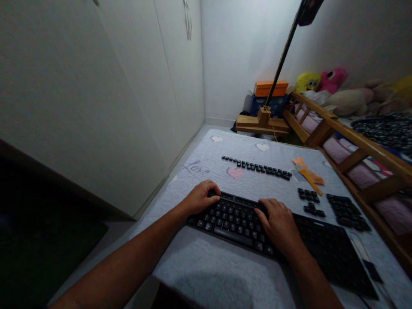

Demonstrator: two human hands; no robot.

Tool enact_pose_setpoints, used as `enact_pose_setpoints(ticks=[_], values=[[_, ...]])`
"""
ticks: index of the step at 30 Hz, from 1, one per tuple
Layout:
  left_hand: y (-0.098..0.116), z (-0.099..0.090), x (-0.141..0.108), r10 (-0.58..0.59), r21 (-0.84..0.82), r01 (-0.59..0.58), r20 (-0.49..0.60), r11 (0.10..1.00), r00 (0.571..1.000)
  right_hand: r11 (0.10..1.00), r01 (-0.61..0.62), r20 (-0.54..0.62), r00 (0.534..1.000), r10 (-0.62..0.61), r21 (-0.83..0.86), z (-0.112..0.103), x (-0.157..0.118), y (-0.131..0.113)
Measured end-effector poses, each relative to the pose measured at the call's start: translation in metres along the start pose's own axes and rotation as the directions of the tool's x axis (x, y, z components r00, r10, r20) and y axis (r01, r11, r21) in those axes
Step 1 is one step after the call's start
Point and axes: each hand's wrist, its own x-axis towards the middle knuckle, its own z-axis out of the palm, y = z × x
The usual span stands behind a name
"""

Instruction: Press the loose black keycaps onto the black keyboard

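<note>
Writing, head view: the cloth-covered surface (193,262) is showing the script word "Love" (195,168) on its far left part; the key legends are looking too small to read.
Keyboard, looks: the keyboard (236,224) is appearing black and long, its near left rows carrying keycaps, its right section showing dark and bare of them.
Keyboard, place: it is lying on the near part of the surface, under both hands.
Keyboard, direction: its long axis is running from left to right, slanting nearer at the right end; the space bar is facing the near side.
Left hand: the left hand (203,197) is curling at the far left corner; whether it is gripping anything, I cannot tell.
Right hand: the right hand (277,219) is gripping the far edge, its thumb lying over the keys.
Loose keycaps: rows (256,166) are lying beyond the keyboard, and blocks (347,211) are resting far right.
Yellow-handled tool: the tool (310,179) is lying across an orange cloth (300,162).
</note>
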Motion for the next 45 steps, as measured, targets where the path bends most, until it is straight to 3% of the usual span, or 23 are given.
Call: enact_pose_setpoints(ticks=[4, 10, 16, 22, 29, 45], values=[[0.002, -0.009, 0.006, -0.077, 0.029, 0.075, 0.077, 0.997, 0.994, 1.000, -0.001, -0.004, 1.000, 0.001, 0.002, 0.000, -0.001, 0.000], [0.020, -0.016, 0.041, -0.032, 0.205, 0.032, -0.007, 0.978, 0.999, 1.000, -0.005, 0.012, 1.000, 0.005, 0.009, 0.002, -0.001, 0.000], [0.023, 0.002, 0.101, 0.088, 0.315, -0.081, -0.009, 0.946, 0.996, 1.000, -0.005, 0.012, 1.000, 0.005, 0.004, 0.000, -0.001, -0.001], [0.018, 0.021, 0.138, 0.070, 0.523, -0.052, -0.015, 0.851, 0.997, 1.000, -0.007, 0.015, 1.000, 0.007, 0.007, -0.001, 0.000, -0.002], [0.013, 0.031, 0.155, 0.014, 0.661, -0.012, 0.003, 0.750, 1.000, 1.000, -0.003, -0.007, 1.000, 0.003, 0.016, -0.001, -0.001, -0.003], [0.001, 0.032, 0.163, 0.027, 0.682, -0.024, 0.007, 0.731, 1.000, 0.999, -0.038, 0.024, 0.999, 0.038, 0.024, -0.005, 0.000, -0.007]])
